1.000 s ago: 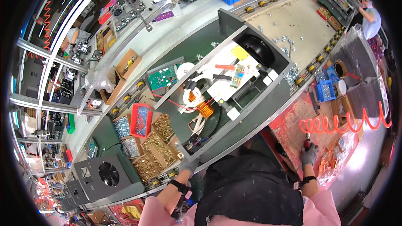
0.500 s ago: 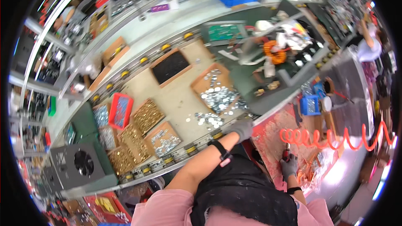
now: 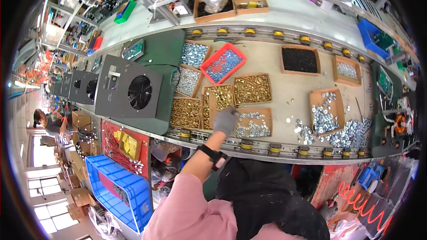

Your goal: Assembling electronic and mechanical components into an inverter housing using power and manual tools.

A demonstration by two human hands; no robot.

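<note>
left hand [image 3: 225, 120]: gloved, at frame centre, fingers curled down into the cardboard tray of silver washers [image 3: 253, 123]; can't tell if anything is gripped
right hand: out of view
progress: judged at pick stage, nothing visibly lifted yet
nearby: brass screw tray [image 3: 252, 89] just above

brown cardboard boxes [image 3: 74, 119] stacked far left by a person | flattened yellow cartons [image 3: 126, 144] on red tray below conveyor | clear plastic bag [image 3: 216, 1] in top box
</note>
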